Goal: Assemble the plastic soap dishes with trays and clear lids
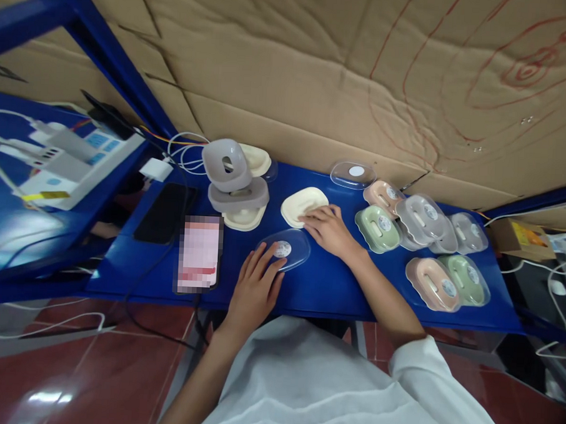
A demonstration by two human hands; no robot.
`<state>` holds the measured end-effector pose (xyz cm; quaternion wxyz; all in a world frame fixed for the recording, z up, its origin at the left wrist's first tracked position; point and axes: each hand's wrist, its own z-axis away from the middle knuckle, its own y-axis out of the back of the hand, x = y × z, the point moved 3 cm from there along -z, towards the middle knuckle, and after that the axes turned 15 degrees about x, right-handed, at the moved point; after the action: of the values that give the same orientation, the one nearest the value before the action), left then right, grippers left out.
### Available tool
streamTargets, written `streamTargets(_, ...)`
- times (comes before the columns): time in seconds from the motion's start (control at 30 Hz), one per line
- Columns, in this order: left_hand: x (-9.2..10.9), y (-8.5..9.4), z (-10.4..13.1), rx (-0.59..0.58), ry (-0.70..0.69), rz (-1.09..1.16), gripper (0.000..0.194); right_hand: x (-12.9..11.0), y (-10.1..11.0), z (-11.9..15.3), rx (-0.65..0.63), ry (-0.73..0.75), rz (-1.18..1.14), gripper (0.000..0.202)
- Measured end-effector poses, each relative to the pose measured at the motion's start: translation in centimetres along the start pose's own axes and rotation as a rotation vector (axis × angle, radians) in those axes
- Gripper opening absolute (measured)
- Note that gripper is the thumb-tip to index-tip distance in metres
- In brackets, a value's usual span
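My left hand [257, 287] rests with spread fingers on the near left edge of a clear oval lid [297, 250], which has a round patterned sticker and lies on the blue table [326, 295]. Just beyond it is a cream oval dish [296, 206]. The fingertips of my right hand [328, 229] touch the right side of that dish, fingers apart and not closed round it. Grey oval pieces [226, 162] are stacked at the left with cream pieces [245, 218] beneath and behind them.
Lidded boxes in pink [432, 283], green [377, 228] and grey [419, 218] stand at the right. Another clear lid [348, 175] lies at the back. Two phones, a power strip [83, 172] and cables are at the left. A cardboard wall [289, 81] rises behind.
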<state>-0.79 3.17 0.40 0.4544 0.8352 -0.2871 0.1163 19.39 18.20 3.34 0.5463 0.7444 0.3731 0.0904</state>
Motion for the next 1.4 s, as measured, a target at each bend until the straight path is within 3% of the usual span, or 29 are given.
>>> streamTargets(0.17, 0.5, -0.6, -0.8, -0.088, -0.01, 0.044, 0.036, -0.5, 2.6, 4.1, 0.064, -0.049, -0.101, 0.04)
streamTargets(0.3, 0.5, -0.2, -1.4, -0.173, -0.043, 0.001, 0.059, 0.2, 3.1, 5.3, 0.129, -0.077, -0.102, 0.043)
streamTargets(0.4, -0.8, 1.1, -3.0, -0.107, -0.008, -0.096, 0.068, 1.2, 2.7, 5.6, 0.144, -0.121, -0.003, 0.04)
streamTargets(0.57, -3.7, 3.1, -7.9, 0.088, 0.16, -0.225, 0.058, 1.9, 2.9, 5.7, 0.188, -0.197, 0.092, 0.033)
streamTargets(0.67, -4.7, 2.5, -10.0, 0.107, 0.255, -0.299, 0.061, -0.3, 4.5, 6.4, 0.245, -0.16, 0.05, 0.033)
streamTargets(0.8, -5.1, 0.7, -10.2, 0.098, 0.335, -0.327, 0.056, -6.5, 6.7, 10.0, 0.191, -0.008, -0.125, 0.036)
streamTargets(0.9, -4.9, 0.1, -10.0, 0.103, 0.333, -0.311, 0.039, -10.9, 6.7, 13.2, 0.059, 0.081, -0.268, 0.039)
streamTargets(0.97, -4.5, 0.3, -10.0, 0.096, 0.322, -0.261, 0.034, -12.1, 5.7, 14.1, 0.02, 0.077, -0.287, 0.042)
streamTargets(1.03, -3.7, 0.8, -10.0, 0.097, 0.285, -0.182, 0.034, -11.8, 4.2, 13.8, 0.027, 0.05, -0.233, 0.046)
streamTargets(1.17, -1.0, 2.3, -8.8, 0.144, 0.125, -0.055, 0.034, -8.5, 2.4, 11.6, 0.093, -0.047, -0.089, 0.047)
streamTargets(1.27, 1.4, 2.4, -6.7, 0.137, -0.027, -0.002, 0.029, -6.3, 2.8, 11.1, 0.176, -0.14, -0.119, 0.043)
streamTargets(1.4, 3.1, 0.6, -4.6, 0.031, -0.116, 0.073, 0.034, -5.0, 4.2, 12.3, 0.357, -0.289, -0.093, 0.051)
